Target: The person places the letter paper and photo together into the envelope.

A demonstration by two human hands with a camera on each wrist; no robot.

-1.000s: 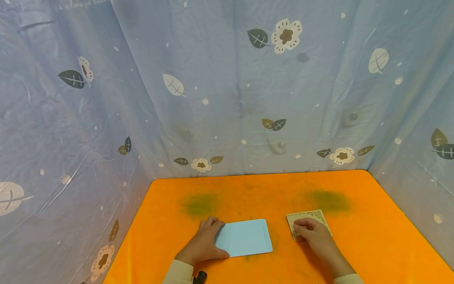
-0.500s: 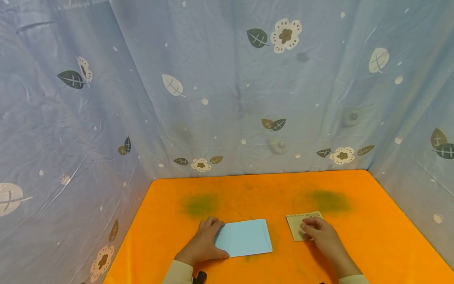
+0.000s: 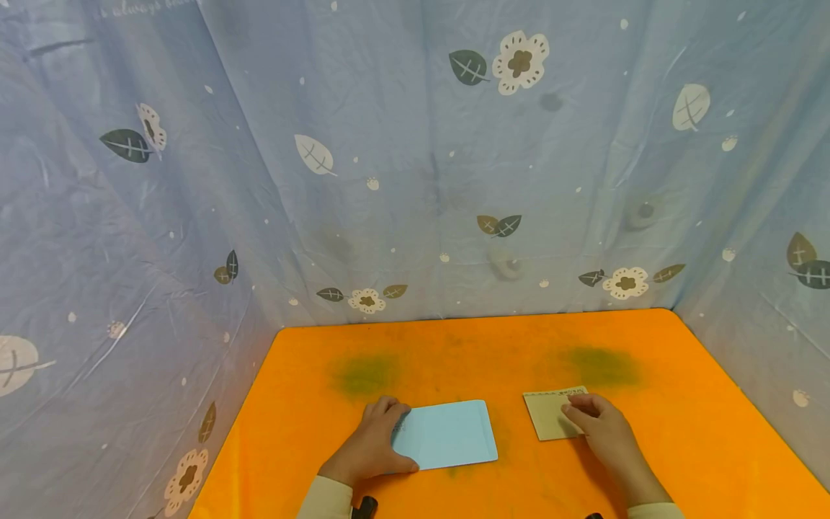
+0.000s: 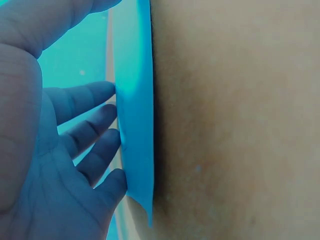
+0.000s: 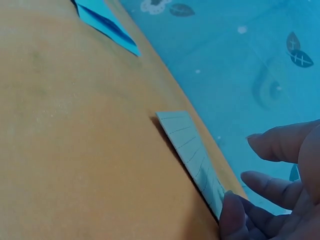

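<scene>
My left hand (image 3: 372, 447) holds a light blue envelope (image 3: 454, 435) by its left end, thumb at the near edge and fingers at the far edge. Seen from the left wrist, the fingertips (image 4: 107, 115) meet the envelope's edge, and it stands slightly off the table. To the right lies a beige paper card (image 3: 547, 420), with dark print along its top right. My right hand (image 3: 606, 432) is over the card's right part. In the right wrist view the card (image 5: 182, 137) has dotted lines; a lower fingertip touches its end, and the upper digits stand apart with nothing between them.
The orange tabletop (image 3: 454, 360) has two greenish stains at the back. A blue-grey curtain (image 3: 402, 180) with flowers and leaves encloses the back and both sides. A small black object (image 3: 366, 507) shows by the left sleeve.
My right hand has moved to the right across the card, baring more of its plain left part; less of the printed corner shows. My left hand and the envelope have stayed in place.
</scene>
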